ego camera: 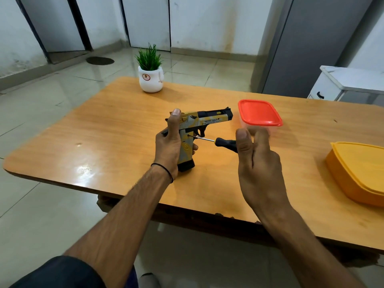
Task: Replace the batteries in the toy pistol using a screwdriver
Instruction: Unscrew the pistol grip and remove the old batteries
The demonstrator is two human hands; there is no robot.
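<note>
Head view
Table point(116, 129): orange-brown wood top with rounded corners, over a glossy tiled floor.
Toy pistol point(207, 119): yellow, grey and black, held upright above the middle of the table, barrel pointing right, black base of the grip down near the tabletop.
Left hand point(168, 146): wrapped around the back of the pistol's grip, thumb raised along the rear of the slide, fingertips curling round the front of the grip; a thin black band sits on the wrist.
Screwdriver point(216, 140): thin metal shaft with a black handle, lying nearly level; its tip touches a dark spot on the side of the grip just behind the trigger.
Right hand point(255, 161): closed on the end of the screwdriver handle, thumb on top, fingers behind; the fingertips are blurred.
Clear container point(259, 113): square tub with a red lid on, standing on the table just beyond the right hand.
Yellow container point(357, 173): lidded, at the right edge of the table, partly cut off by the frame.
Potted plant point(150, 73): green grass-like tuft in a white pot, at the far edge of the table.
White cabinet point(342, 84): beyond the table on the right.
</note>
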